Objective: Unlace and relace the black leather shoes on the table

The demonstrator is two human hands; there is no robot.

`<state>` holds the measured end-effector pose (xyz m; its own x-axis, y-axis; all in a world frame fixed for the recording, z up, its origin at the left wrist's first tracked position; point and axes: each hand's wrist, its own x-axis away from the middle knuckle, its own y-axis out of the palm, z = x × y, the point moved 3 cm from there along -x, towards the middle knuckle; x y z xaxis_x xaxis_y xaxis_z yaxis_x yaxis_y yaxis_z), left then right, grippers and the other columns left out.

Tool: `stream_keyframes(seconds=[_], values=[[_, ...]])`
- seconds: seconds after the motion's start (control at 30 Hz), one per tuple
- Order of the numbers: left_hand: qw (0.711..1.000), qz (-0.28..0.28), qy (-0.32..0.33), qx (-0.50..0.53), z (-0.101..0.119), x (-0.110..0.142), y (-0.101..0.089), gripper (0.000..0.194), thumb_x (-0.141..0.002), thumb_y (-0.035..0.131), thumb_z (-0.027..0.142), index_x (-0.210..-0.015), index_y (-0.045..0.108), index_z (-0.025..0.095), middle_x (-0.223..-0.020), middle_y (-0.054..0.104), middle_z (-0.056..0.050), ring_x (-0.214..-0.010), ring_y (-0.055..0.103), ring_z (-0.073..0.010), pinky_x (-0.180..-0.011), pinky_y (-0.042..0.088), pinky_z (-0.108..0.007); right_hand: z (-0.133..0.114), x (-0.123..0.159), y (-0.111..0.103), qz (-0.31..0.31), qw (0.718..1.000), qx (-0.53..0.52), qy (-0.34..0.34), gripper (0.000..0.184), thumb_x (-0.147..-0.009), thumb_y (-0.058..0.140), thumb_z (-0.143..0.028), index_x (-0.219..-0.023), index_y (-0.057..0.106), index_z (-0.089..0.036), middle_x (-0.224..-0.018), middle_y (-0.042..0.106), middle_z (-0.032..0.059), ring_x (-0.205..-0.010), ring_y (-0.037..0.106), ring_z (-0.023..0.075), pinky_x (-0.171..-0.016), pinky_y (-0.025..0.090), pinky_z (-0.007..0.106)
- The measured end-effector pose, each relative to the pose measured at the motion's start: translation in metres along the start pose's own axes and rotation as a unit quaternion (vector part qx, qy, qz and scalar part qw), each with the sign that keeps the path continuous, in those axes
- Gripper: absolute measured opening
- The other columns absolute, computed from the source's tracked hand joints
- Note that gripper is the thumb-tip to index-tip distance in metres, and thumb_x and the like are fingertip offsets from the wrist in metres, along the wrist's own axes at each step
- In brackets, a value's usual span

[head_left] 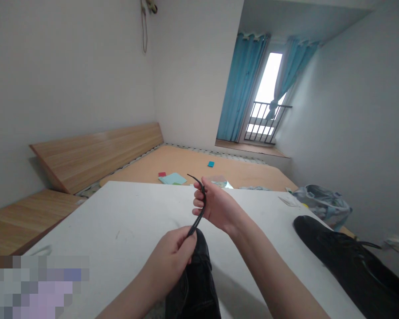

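Note:
A black shoe (194, 283) lies on the white table (119, 221) right in front of me, toe pointing away. My left hand (173, 257) rests on the shoe and pinches its black lace (199, 208) near the shoe. Just beyond it, my right hand (216, 204) is closed round the same lace higher up. The lace's tip sticks out above the right fingers. A second black shoe (346, 261) lies on the table at the right.
Beyond the table is a bare wooden bed frame (93, 155) with small coloured cards (173, 178) on its board. A blue-grey bag (322, 204) sits past the table's right corner. Blue curtains (239, 88) frame a balcony door at the back.

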<state>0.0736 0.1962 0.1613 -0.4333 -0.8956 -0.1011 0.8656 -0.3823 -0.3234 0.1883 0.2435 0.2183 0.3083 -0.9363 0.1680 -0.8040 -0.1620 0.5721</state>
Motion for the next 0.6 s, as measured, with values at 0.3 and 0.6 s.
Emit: stream_keyframes(seconds=[0.3,0.6], values=[[0.972,-0.048,-0.041,0.226,-0.006,-0.007,0.01,0.041,-0.079,0.038,0.052,-0.051,0.027,0.023,-0.047,0.028,0.007,-0.044,0.03,-0.0098,-0.049,0.035,-0.027,0.036,0.018,-0.01,-0.139,0.98,-0.052,0.131,0.039,-0.081,0.05,-0.039,-0.1,0.063,-0.008,-0.098,0.067,0.0126,-0.085,0.063,0.0197,-0.08,0.047,0.032],[0.959,-0.08,-0.053,0.266,-0.009,-0.007,0.014,0.034,-0.071,0.047,0.046,-0.055,0.029,0.022,-0.053,0.026,0.008,-0.047,0.024,-0.0082,-0.048,0.033,-0.024,0.057,0.029,-0.017,-0.185,0.978,0.089,0.037,0.039,-0.084,0.06,-0.047,-0.101,0.065,-0.013,-0.074,0.061,0.0026,-0.054,0.056,0.0102,-0.048,0.049,0.021]])
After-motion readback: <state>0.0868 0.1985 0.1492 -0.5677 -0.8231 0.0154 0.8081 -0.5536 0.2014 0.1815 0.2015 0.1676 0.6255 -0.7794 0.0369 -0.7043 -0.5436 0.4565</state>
